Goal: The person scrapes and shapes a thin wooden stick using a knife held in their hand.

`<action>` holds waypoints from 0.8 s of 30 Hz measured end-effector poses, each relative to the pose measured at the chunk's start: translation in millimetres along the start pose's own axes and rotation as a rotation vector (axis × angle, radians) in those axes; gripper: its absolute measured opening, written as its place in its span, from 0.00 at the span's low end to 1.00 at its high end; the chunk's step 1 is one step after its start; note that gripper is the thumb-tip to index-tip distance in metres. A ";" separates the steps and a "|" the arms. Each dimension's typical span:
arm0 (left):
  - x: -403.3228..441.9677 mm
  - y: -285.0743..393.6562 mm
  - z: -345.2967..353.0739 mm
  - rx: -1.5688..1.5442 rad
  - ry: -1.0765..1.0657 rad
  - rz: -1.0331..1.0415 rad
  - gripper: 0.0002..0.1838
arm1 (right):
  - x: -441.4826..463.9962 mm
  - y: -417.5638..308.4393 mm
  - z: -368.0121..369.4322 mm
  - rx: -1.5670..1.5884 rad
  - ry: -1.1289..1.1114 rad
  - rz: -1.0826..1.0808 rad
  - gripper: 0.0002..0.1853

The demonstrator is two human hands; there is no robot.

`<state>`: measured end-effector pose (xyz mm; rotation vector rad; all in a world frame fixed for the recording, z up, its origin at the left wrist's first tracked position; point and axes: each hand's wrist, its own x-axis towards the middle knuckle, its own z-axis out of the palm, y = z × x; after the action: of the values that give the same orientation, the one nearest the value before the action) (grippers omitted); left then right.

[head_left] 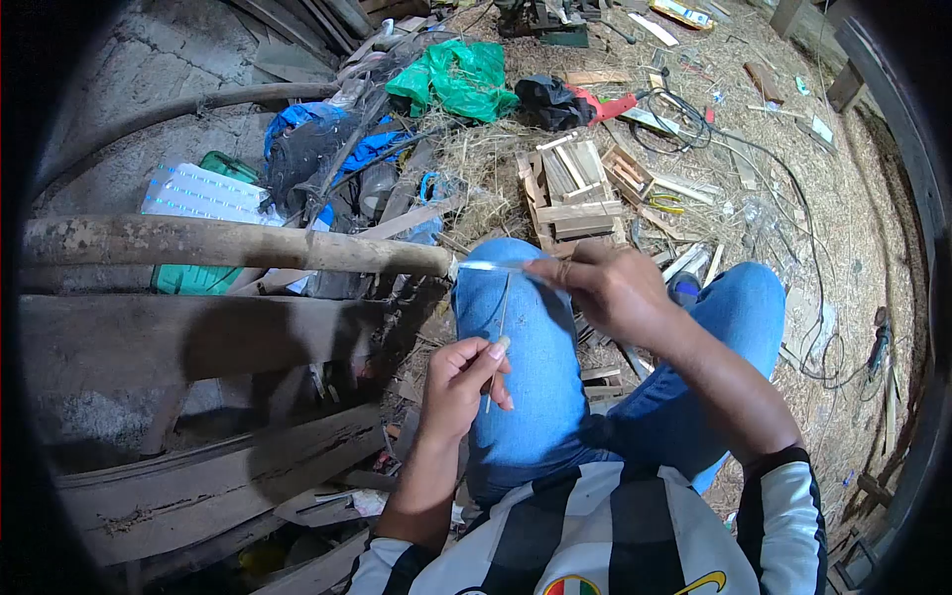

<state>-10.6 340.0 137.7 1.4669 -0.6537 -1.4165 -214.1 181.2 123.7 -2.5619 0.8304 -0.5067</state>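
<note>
Above the thigh in blue jeans (521,397), my left hand (465,385) pinches a thin stick (504,305) between thumb and fingers. The stick points up towards a narrow, shiny blade-like strip (488,266). My right hand (607,288) is closed on one end of that strip, over the knee. The strip lies across the stick's upper end; whether they touch is too small to tell. Just left of the strip is the cut end of a bamboo pole (426,260).
Wooden boards (218,476) lie at the lower left. Beyond the knees are a stack of wood pieces (575,188), a green plastic bag (456,79), a red power tool (610,106) with a black cable (783,164), and yellow-handled pliers (662,203).
</note>
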 end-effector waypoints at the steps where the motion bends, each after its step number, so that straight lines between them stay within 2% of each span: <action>1: 0.8 0.3 0.0 -0.001 -0.007 -0.003 0.18 | -0.2 -3.0 0.2 0.038 0.008 -0.033 0.32; 7: 4.1 1.1 -0.5 0.007 0.013 -0.009 0.18 | 4.3 -2.7 3.4 0.074 -0.028 -0.013 0.32; 9: 6.8 2.2 1.9 0.000 0.011 -0.007 0.18 | 4.7 1.7 5.1 0.081 -0.025 0.019 0.29; 13: 5.3 4.0 1.8 0.001 0.025 -0.018 0.18 | 4.1 5.5 2.8 0.072 -0.072 0.039 0.31; 16: 5.3 3.7 1.1 -0.001 0.012 -0.019 0.18 | 4.0 14.2 6.2 0.087 0.013 0.012 0.26; 18: 2.3 3.1 0.2 -0.004 0.009 -0.020 0.18 | 4.2 24.7 3.8 0.062 0.061 0.070 0.22; 21: -1.9 3.4 -1.1 -0.015 0.015 -0.036 0.18 | 1.8 30.8 0.6 0.104 0.123 0.116 0.20; 24: -1.8 6.2 -2.4 -0.043 0.001 -0.052 0.18 | -1.3 9.5 1.4 0.159 0.086 0.036 0.20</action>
<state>-7.2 339.8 143.7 1.4598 -0.5847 -1.4616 -218.9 175.3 117.7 -2.3901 0.8291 -0.6490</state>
